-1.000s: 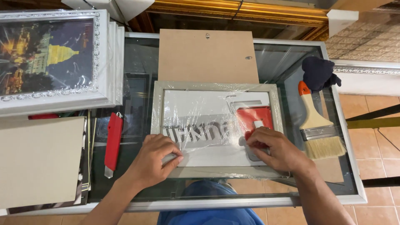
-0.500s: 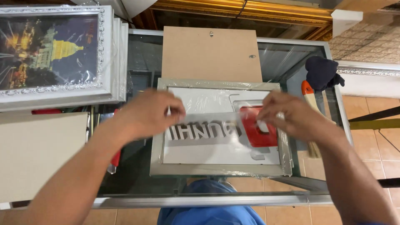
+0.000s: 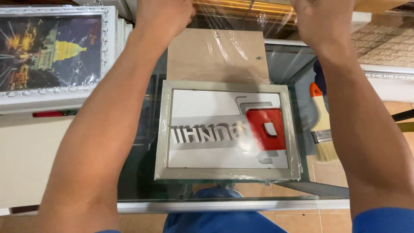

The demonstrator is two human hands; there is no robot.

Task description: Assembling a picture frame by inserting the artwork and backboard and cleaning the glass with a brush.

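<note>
Film [image 3: 233, 47], thin and clingy, is gripped in both closed fists, left hand [image 3: 164, 15] and right hand [image 3: 323, 17]. It is stretched over the light, stiff frame [image 3: 226, 172], best held by its edges.

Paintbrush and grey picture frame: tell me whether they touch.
Apart. The head view shows a strip of glass table between the paintbrush and the right edge of the grey picture frame, though clear plastic wrap bulges near it.

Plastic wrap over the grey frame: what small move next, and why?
Probably draw the plastic wrap down evenly. Both the left hand and right hand hold it raised beyond the grey frame, and it looks wrinkled there.
</note>
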